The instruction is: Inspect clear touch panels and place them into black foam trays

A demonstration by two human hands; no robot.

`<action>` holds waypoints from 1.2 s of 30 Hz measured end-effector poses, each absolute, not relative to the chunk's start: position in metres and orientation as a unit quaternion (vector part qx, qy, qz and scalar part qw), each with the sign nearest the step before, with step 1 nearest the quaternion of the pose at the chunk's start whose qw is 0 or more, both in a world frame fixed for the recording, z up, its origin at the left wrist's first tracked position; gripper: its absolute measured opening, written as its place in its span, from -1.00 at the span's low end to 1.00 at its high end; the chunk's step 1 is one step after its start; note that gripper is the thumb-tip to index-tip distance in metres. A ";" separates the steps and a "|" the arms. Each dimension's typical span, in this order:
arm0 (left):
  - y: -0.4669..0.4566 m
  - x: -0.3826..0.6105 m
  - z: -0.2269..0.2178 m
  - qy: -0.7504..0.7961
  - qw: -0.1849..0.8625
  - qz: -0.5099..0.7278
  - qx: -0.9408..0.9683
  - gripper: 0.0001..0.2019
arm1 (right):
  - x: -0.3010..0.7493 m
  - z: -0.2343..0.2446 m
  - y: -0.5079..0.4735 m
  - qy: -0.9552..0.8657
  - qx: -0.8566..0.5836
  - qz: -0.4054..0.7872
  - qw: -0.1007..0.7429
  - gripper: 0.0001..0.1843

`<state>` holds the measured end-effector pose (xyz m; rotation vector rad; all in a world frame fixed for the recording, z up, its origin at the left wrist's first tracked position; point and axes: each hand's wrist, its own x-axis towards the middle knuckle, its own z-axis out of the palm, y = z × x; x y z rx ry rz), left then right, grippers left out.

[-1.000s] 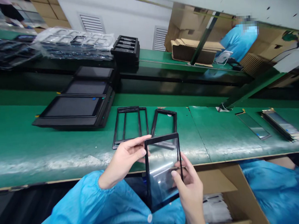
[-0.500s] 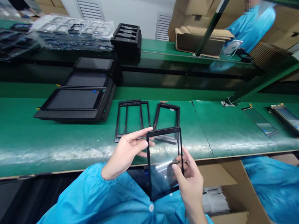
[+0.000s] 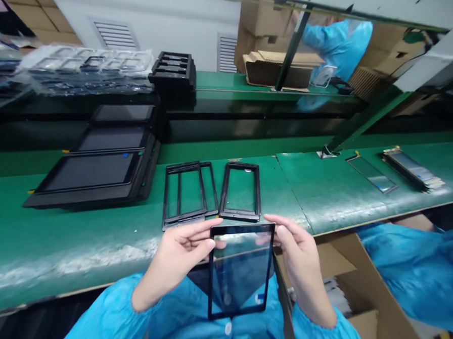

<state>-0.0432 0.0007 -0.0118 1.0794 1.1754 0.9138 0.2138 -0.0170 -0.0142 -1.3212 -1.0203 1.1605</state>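
Observation:
Between my two hands is a clear glass touch panel with a black border [image 3: 241,270], tilted in front of my chest, just off the bench edge. My left hand [image 3: 187,250] grips its upper left edge, thumb on the near face and fingers behind. At the upper right edge, my right hand [image 3: 297,254] pinches it the same way. Just beyond the panel lies a black rectangular frame [image 3: 258,193] on the green bench. Left of it, more black frames [image 3: 204,191] overlap one another.
Black trays with dark screens [image 3: 90,171] are stacked at left. Glass panels [image 3: 412,167] lie at right, near a green post [image 3: 360,122]. Bagged trays [image 3: 88,65] and cardboard dividers [image 3: 278,68] sit on the shelf. An open carton [image 3: 376,278] stands below, beside a person's blue sleeve [image 3: 425,270].
My right hand has moved up from the panel's lower right side to its upper right edge. The panel has turned and sits slightly lower. The view has shifted right.

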 end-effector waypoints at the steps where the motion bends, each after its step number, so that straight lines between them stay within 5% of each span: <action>1: 0.000 -0.044 -0.011 0.507 0.607 0.395 0.468 -0.51 | 0.213 -0.010 -0.014 -0.424 -0.550 0.493 0.525 -0.65; 13: -0.002 -0.050 -0.015 0.488 0.620 0.384 0.479 -0.58 | 0.200 -0.008 -0.017 -0.416 -0.584 0.434 0.546 -0.72; 19: 0.005 -0.044 0.002 0.480 0.453 0.321 0.680 -0.54 | 0.185 -0.010 -0.012 -0.475 -0.551 0.465 0.504 -0.83; 24: 0.004 -0.035 0.009 0.434 0.505 0.211 0.716 -0.35 | 0.188 -0.017 -0.008 -0.460 -0.504 0.564 0.465 -0.56; 29: 0.000 -0.044 -0.005 0.496 0.590 0.342 0.537 -0.48 | 0.232 -0.037 -0.015 -0.408 -0.560 0.577 0.432 -0.46; 36: -0.002 -0.049 -0.018 0.517 0.550 0.460 0.468 -0.46 | 0.233 -0.052 -0.024 -0.282 -0.567 0.557 0.537 -0.50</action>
